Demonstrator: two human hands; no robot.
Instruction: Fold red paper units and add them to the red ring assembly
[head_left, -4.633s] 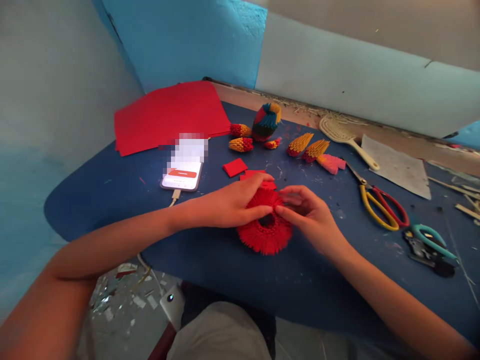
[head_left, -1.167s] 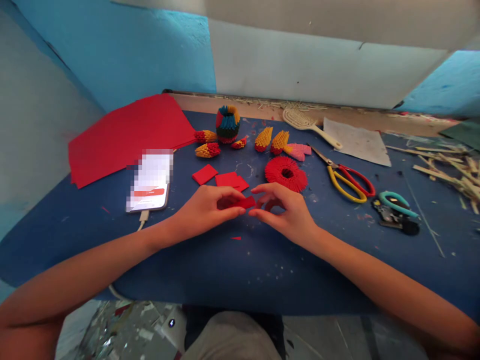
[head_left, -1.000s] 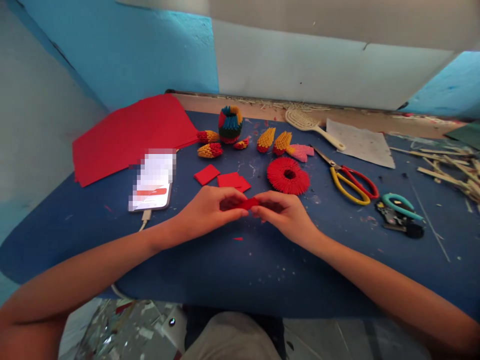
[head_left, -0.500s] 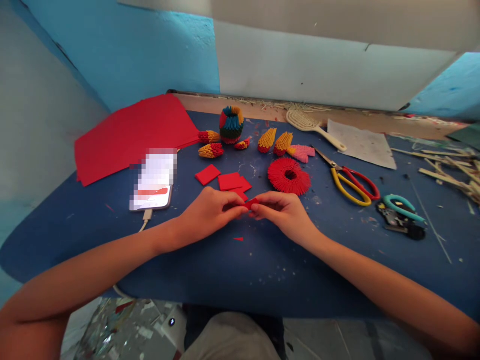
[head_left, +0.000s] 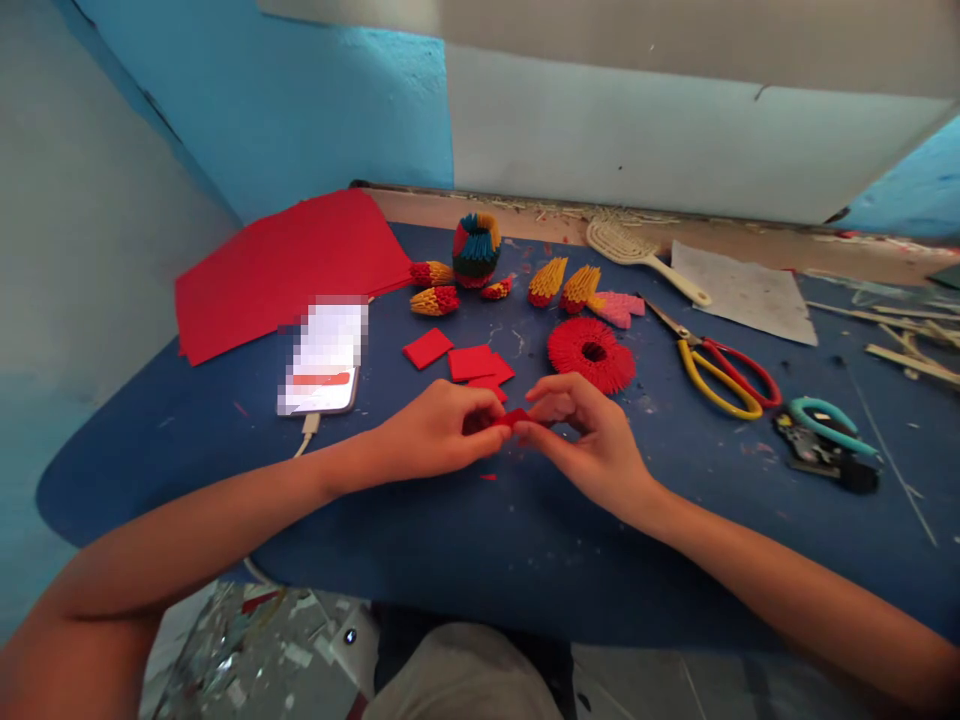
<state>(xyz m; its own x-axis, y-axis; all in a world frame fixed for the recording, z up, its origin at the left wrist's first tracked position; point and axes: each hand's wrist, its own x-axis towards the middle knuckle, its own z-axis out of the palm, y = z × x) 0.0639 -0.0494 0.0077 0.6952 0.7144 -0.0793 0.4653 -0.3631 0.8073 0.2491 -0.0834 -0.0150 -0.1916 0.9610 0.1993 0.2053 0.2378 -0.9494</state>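
Note:
A small folded piece of red paper [head_left: 514,418] is held just above the blue table. My left hand [head_left: 442,430] pinches its left end between thumb and fingers. At the other end, my right hand [head_left: 592,440] has its thumb against the paper, with the index finger raised off it; the other fingertips are partly hidden behind. Beyond my hands lie several flat red paper rectangles [head_left: 429,348], some overlapping. A ring of packed red folded paper pieces [head_left: 591,355] rests just past my right hand. A tiny red paper scrap [head_left: 488,477] lies nearer me.
Large red sheets [head_left: 292,270] and a charging phone [head_left: 324,360] are left. Behind stand a multicoloured paper vase shape [head_left: 477,250] and yellow-red paper pieces [head_left: 547,282]. To the right lie a hairbrush [head_left: 645,260], scissors [head_left: 720,375], a turquoise-handled tool [head_left: 832,425] and thin sticks [head_left: 911,350].
My right index finger has lifted away from the red paper piece and the right hand has opened somewhat. My left hand keeps its pinch. The whole view has shifted slightly.

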